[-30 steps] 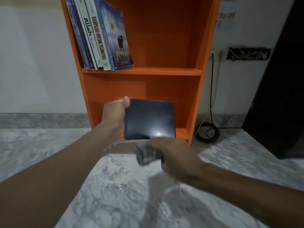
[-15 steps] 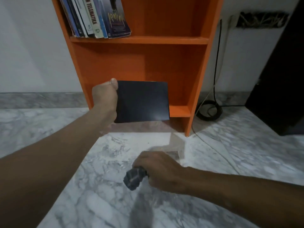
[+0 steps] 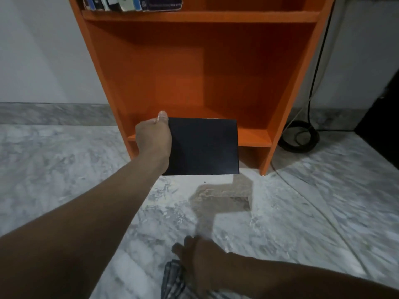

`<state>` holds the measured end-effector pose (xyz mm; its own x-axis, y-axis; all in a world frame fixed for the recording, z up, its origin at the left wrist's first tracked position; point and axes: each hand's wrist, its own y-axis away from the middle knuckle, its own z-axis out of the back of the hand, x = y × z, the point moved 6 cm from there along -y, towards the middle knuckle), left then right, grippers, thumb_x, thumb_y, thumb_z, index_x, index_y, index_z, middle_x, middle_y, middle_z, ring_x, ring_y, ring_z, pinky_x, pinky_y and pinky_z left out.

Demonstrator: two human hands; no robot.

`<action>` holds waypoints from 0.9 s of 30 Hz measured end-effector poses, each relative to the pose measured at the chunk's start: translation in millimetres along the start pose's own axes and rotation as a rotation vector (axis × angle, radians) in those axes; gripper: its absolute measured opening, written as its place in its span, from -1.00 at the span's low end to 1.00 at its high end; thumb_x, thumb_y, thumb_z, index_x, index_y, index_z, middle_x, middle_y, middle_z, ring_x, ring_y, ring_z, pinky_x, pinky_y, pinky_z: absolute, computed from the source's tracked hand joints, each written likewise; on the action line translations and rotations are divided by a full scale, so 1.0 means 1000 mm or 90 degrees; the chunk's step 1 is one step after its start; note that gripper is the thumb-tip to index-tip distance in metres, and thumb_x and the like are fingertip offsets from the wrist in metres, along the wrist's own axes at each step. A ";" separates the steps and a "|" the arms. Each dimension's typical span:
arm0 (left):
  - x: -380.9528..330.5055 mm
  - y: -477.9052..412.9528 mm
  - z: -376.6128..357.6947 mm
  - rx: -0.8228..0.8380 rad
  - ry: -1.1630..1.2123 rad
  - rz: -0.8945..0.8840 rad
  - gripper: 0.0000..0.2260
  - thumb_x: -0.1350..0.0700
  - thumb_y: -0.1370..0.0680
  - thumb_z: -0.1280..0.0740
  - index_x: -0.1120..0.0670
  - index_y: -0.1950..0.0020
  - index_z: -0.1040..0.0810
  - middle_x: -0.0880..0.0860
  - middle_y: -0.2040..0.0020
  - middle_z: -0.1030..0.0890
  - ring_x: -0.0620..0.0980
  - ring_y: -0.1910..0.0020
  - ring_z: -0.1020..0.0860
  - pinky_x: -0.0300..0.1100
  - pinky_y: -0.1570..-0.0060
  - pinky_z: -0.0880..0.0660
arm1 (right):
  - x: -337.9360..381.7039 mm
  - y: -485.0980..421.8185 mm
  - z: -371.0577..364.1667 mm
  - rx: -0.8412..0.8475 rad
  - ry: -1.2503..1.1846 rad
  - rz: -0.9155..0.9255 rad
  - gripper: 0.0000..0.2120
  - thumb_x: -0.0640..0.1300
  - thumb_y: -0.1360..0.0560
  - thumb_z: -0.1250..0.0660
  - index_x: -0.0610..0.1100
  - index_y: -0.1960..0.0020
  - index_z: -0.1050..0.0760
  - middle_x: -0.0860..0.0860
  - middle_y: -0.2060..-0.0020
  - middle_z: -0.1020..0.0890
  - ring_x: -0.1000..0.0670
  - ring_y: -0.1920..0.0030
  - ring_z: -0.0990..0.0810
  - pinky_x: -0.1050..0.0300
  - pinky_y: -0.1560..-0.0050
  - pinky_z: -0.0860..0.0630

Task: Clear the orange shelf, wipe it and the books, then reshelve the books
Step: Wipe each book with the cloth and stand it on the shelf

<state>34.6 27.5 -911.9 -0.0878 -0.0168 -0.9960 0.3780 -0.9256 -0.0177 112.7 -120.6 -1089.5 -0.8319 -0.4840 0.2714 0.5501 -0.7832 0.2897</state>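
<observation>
- A thin, flat, rectangular book (image 3: 203, 147) with a plain dark, slightly glossy cover is being held up in front of the orange shelf (image 3: 216, 16), over the front edge of its lowest board.
- The book is being kept upright, cover turned to the camera. Its long axis is being carried nearly level, from 9 o'clock to 3 o'clock.
- The book is being gripped by the left hand (image 3: 154, 137) at its 9 o'clock short edge. The thumb is being pressed on the cover at the upper corner, and the other fingers are being hidden behind it. Almost the whole book is being left free toward 3 o'clock of the grip.
- A wrinkled grey cloth (image 3: 172, 279) is being held by the right hand (image 3: 200, 260) at 6 o'clock of the view. The fingers are being curled round it, and the soft folds are being let out at 7 o'clock of the hand. This part is blurred.
- The shelf is being seen as smooth painted boards with straight edges. A row of books (image 3: 129, 2) is being kept on the upper board at 11 o'clock, with only the lower ends in view.
- A black cable (image 3: 300, 137) is being left coiled on the veined grey-white marble floor (image 3: 64, 169), at 3 o'clock of the shelf foot.
</observation>
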 end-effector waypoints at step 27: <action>-0.172 0.015 0.051 0.161 -0.053 -0.192 -0.63 -0.10 -0.62 -0.23 0.15 0.18 -0.57 0.04 0.22 -0.62 0.01 0.20 -0.58 -0.03 -0.01 -0.51 | 0.033 0.079 0.317 -0.471 0.284 -0.219 0.31 0.43 -0.19 -0.40 -0.10 -0.55 0.35 -0.17 -0.48 -0.05 -0.23 -0.49 -0.09 -0.30 -0.47 -0.09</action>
<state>8.9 -3.0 -736.0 -0.2378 0.2489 -0.9389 0.0863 -0.9574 -0.2756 151.4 -74.7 -766.4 -0.9760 -0.1644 -0.1430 0.2096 -0.8871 -0.4113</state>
